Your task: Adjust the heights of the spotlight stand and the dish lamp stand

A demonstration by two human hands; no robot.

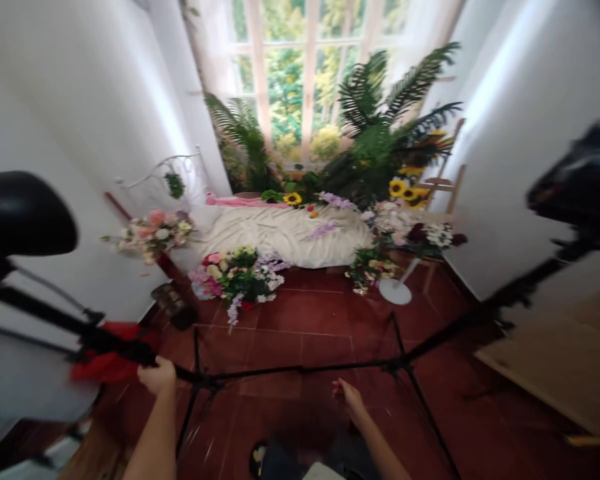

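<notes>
My left hand (159, 375) is wrapped around the black pole of the left light stand (115, 347), which leans up and left to a black rounded lamp head (27, 213). My right hand (349, 395) hovers over the red tiled floor, fingers loosely curled and a little apart, with nothing visible in it. Nearest to it are the legs of a second black light stand (404, 360). That stand's pole slants up right to a blurred dark lamp (580, 187). The feet of the two stands meet in front of me.
Ahead lies a low bed with a cream cloth (280, 233), bunches of flowers (240, 277) at its front and palm leaves (375, 133) behind. A white round-based stand (395, 291) and a wooden easel (450, 190) are at right. A brown board (555, 360) leans nearby.
</notes>
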